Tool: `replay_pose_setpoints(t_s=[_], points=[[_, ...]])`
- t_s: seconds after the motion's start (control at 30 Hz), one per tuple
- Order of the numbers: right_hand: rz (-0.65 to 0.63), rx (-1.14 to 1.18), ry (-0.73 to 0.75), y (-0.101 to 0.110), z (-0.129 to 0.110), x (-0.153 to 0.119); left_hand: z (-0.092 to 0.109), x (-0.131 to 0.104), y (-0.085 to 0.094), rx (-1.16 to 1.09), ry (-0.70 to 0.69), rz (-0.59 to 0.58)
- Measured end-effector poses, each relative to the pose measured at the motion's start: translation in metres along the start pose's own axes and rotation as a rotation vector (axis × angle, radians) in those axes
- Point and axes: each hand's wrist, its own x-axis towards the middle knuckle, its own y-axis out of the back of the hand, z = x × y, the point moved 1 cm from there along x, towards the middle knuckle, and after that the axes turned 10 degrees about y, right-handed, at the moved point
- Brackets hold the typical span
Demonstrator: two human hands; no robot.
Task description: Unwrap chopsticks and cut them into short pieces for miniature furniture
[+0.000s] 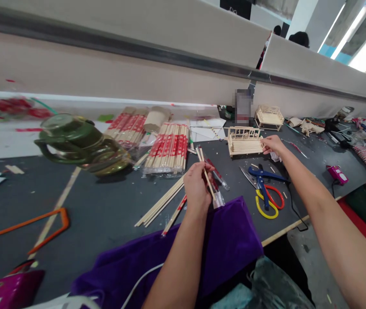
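Note:
My left hand (pixel 198 185) is closed around a pair of thin wooden chopsticks (pixel 209 185), which point up and away. My right hand (pixel 273 145) reaches forward, fingers pinched at the right end of a miniature wooden bench (pixel 245 146) built of sticks with a lattice back. The bench stands on the dark table (pixel 112 197). Just left of my left hand lie loose chopsticks (pixel 162 201) and one in a red-printed wrapper (pixel 174 216). Below my right hand are a blue-handled cutter (pixel 262 182) and scissors (pixel 268 210) with red and yellow handles.
Packs of wrapped chopsticks (pixel 169 148) lie near the partition (pixel 121 64), beside a green jug (pixel 83 146). A second stick-built model (pixel 269 116) stands at the back. A purple cloth (pixel 231 236) covers the front edge. An orange saw frame (pixel 63 219) lies left, a pink box (pixel 337 174) right.

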Motion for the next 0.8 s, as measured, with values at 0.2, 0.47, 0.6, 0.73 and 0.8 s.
replay_pose_setpoints(t_s=[0.2, 0.47, 0.6, 0.73, 0.8], points=[[0.088, -0.18, 0.116, 0.041, -0.012, -0.016, 0.002, 0.001, 0.001, 0.013, 0.008, 0.04], [0.344, -0.755, 0.085, 0.098, 0.038, -0.113, 0.004, 0.001, 0.0, 0.051, 0.003, 0.05], [0.262, -0.424, -0.104, 0.086, 0.078, -0.115, 0.002, -0.001, -0.002, 0.077, -0.003, 0.031], [0.278, -0.227, -0.148, 0.07, 0.099, -0.098, 0.001, -0.002, -0.004, 0.096, -0.013, 0.029], [0.323, -0.12, -0.153, 0.067, 0.105, -0.092, 0.001, -0.003, -0.004, 0.111, -0.018, 0.029]])
